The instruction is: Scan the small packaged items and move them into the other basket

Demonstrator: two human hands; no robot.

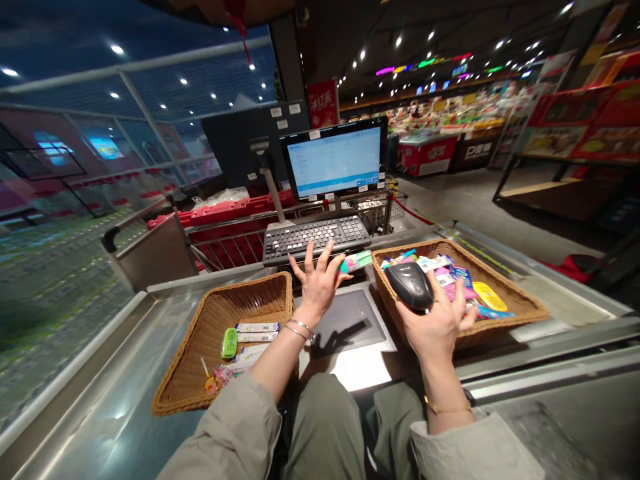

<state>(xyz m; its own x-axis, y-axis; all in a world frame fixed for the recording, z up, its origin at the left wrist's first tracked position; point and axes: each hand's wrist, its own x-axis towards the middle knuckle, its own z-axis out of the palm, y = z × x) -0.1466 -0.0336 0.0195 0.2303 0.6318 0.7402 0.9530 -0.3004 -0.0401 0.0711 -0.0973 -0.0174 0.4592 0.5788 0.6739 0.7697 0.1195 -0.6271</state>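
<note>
My left hand [317, 283] reaches over the front edge of the black keyboard [320, 237], fingers spread toward the keys. Between its thumb and index finger is a small green and pink pack [356, 262]. A black handheld barcode scanner [411, 285] is gripped in my right hand [437, 320], its head tilted to the left. That hand is over the near side of the right wicker basket [527, 307], which holds several colourful packets and a yellow pack [490, 296]. In the left wicker basket [200, 340] lie several slim white packets [257, 328] and a green pack [229, 343].
A lit monitor [336, 160] stands behind the keyboard. Between the baskets, a grey panel [345, 320] is set in the metal counter [120, 393]. Behind the counter are a metal rail [225, 247] and red crates [215, 217]. Shop shelves are at the right.
</note>
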